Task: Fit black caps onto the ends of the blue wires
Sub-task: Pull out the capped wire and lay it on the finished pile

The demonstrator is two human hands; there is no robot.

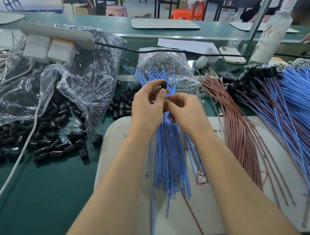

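Leftmost, a heap of loose black caps (38,141) lies on the green table (43,196), spilling from under a crumpled clear plastic bag (67,88), with a white cable (18,156) running across them. Toward the middle, the left hand (146,106) is raised over a white board (114,140), its thumb and fingertips pinching one black cap (164,84) held upright above the fanned ends of the blue wires (169,154). Just beside and a little lower, the right hand (185,112) has its fingers curled in tightly under that cap; whether they grip a wire I cannot tell, since the fingers hide it. The blue wires lie in a bundle along the board beneath both wrists. Right of them rests a bundle of pink wires (235,128), and farthest right a sheaf of blue and pink wires (299,113) already wearing black caps at their far ends.
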